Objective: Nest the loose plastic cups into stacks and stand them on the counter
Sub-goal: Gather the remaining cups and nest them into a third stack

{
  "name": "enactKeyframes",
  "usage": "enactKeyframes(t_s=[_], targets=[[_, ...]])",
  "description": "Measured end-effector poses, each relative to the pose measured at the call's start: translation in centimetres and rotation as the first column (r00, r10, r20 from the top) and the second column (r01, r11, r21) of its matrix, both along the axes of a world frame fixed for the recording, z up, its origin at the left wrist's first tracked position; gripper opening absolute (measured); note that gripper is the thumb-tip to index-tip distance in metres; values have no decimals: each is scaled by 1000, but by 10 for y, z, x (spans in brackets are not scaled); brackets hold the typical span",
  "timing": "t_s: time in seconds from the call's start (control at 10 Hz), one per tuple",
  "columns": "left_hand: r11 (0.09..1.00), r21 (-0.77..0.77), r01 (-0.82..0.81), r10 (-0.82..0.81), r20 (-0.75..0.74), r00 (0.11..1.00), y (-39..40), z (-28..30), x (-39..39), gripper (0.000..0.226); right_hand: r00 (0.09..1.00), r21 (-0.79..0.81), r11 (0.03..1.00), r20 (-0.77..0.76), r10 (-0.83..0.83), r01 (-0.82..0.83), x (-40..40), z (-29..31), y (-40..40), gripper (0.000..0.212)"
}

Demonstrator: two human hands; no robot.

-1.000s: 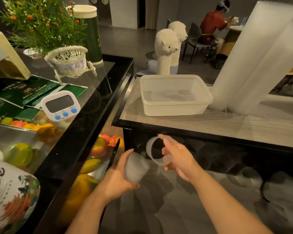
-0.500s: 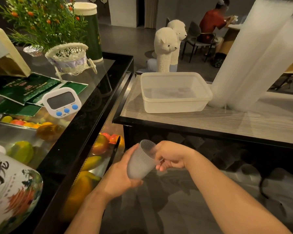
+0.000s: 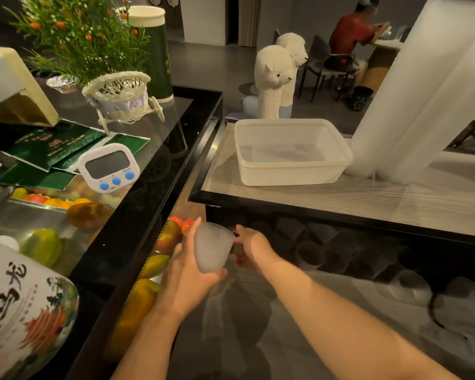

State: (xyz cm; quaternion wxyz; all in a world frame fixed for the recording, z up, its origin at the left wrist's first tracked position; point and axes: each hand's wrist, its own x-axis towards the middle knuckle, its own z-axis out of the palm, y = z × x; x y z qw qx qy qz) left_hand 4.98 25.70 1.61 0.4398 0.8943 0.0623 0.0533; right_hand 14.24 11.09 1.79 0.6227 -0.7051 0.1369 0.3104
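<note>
Item: ribbed plastic cup (image 3: 213, 246). It sits upright in my left hand (image 3: 188, 272), fingers and thumb wrapped round its lower wall, below the counter (image 3: 340, 198) edge. Whether it is one cup or several nested I cannot tell.

Item: right hand (image 3: 254, 249). It is just beside the cup at rim height, reaching toward the dark shelf under the counter. Its fingers are hidden behind the cup and in shadow; I cannot tell if they pinch anything.

Item: loose cups (image 3: 313, 253). These are dim shapes lying on their sides under the counter.

Item: tall cup stacks (image 3: 422, 100). Two of them lean together on the counter, next to the plastic tub (image 3: 291, 152).

Handling note, my judgement: the step is fetching the next cup to nest. I would take one by its rim, turn it mouth-up, line its base with the held cup's opening and push straight down. The left grip should stay low and light, since thin walls may buckle.
</note>
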Motion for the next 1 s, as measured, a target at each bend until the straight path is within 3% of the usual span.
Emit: enactKeyframes(t_s=[0.1, 0.2, 0.3, 0.4, 0.5, 0.7, 0.8, 0.9, 1.0], targets=[[999, 26, -23, 23, 24, 999, 2, -4, 2, 126, 839, -467, 823, 261, 478, -323, -19, -35, 12, 31], [1000, 11, -13, 13, 17, 1000, 3, -4, 2, 128, 591, -711, 446, 53, 805, -543, -40, -56, 18, 36], [1000, 9, -18, 18, 23, 1000, 2, -3, 1, 132, 495, -746, 315, -23, 869, -587, -45, -82, 19, 51], [1000, 15, -18, 18, 10, 1000, 0, -3, 2, 134, 533, -716, 339, -54, 845, -610, -50, -87, 21, 53], [1000, 17, 4, -4, -27, 1000, 1, -5, 2, 134, 690, -707, 491, 6, 724, -509, -45, -81, 21, 40], [1000, -3, 27, -27, -65, 998, 1, -5, 2, 128, 765, -612, 668, 153, 625, -424, -40, -77, -15, 43], [998, -34, 46, -49, -91, 995, 0, -5, 2, 125, 769, -640, 676, 201, 606, -365, -37, -52, -32, 80], [995, -61, 73, -79, -97, 992, -2, -2, 0, 125, 725, -683, 564, 72, 685, -465, -39, -36, -55, 115], [991, -86, 106, -116, -123, 986, -3, 0, -1, 123, 727, -671, 596, 122, 675, -441, -43, -35, -82, 101]])
